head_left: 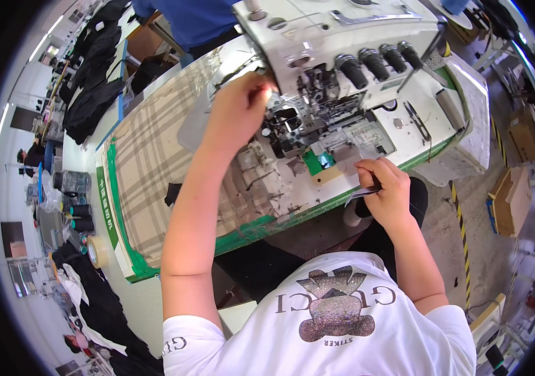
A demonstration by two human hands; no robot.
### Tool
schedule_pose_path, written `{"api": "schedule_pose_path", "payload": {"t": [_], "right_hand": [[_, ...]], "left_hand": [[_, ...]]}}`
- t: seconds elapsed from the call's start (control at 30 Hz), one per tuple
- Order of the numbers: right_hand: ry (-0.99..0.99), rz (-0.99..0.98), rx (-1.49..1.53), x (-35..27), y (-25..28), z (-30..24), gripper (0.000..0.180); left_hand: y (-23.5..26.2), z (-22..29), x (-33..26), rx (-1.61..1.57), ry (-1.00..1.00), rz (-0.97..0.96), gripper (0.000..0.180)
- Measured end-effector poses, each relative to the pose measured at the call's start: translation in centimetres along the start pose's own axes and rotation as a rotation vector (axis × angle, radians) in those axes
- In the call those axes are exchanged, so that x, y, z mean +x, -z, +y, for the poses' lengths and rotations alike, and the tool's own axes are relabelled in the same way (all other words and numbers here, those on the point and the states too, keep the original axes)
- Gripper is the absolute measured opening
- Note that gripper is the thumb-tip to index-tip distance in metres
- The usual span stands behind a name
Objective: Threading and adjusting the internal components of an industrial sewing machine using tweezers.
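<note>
An overlock sewing machine (342, 44) with its front open shows metal loopers and needle parts (305, 106). My left hand (239, 113) reaches to the left side of the machine head, fingers curled together beside a bright light. What those fingers hold, if anything, is hidden. Lower right, my right hand (385, 188) is closed at the table's front edge. From it sticks a thin dark tool (371, 189) with a pale flat end; its kind cannot be made out. A small green plate (313, 164) lies below the machine parts, left of this hand.
Checked cloth (154, 163) covers the table's left part, edged with green tape (129, 244). Black tweezers or snips (418, 122) lie right of the machine. Tape roll (97, 252) and black garments (95, 75) are at left. Cardboard boxes (510, 200) stand right. A person in blue (198, 22) is behind.
</note>
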State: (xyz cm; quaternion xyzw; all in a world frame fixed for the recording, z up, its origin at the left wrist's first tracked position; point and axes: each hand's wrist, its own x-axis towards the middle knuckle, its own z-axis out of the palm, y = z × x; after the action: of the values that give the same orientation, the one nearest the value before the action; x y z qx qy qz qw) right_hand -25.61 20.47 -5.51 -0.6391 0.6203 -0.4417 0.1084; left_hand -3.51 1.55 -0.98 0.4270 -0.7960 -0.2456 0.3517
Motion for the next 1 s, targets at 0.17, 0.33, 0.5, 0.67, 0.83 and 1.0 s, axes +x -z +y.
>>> {"api": "schedule_pose_path", "payload": {"t": [0.17,0.33,0.5,0.67,0.83,1.0], "right_hand": [[-0.065,0.055,0.023,-0.3,1.3,1.2,0.009],[-0.131,0.036,0.068,-0.6,3.1,2.3,0.011],[-0.156,-0.004,0.130,-1.3,4.4,3.6,0.012],[-0.161,-0.057,0.184,-2.1,5.2,5.1,0.015],[-0.150,-0.228,0.212,-2.3,5.7,6.0,0.026],[-0.018,-0.306,0.278,-2.0,5.1,6.3,0.035]], "left_hand": [[2.8,-1.6,2.1,0.111,-0.104,-0.037,0.005],[4.8,-3.0,4.8,0.012,0.060,-0.024,0.003],[8.0,-3.6,6.0,0.166,0.222,-0.039,0.004],[11.6,-4.7,2.9,0.165,0.402,-0.023,0.009],[11.9,-4.5,-3.6,0.042,0.452,0.139,0.009],[12.2,-6.7,-9.5,-0.010,0.542,0.289,0.011]]}}
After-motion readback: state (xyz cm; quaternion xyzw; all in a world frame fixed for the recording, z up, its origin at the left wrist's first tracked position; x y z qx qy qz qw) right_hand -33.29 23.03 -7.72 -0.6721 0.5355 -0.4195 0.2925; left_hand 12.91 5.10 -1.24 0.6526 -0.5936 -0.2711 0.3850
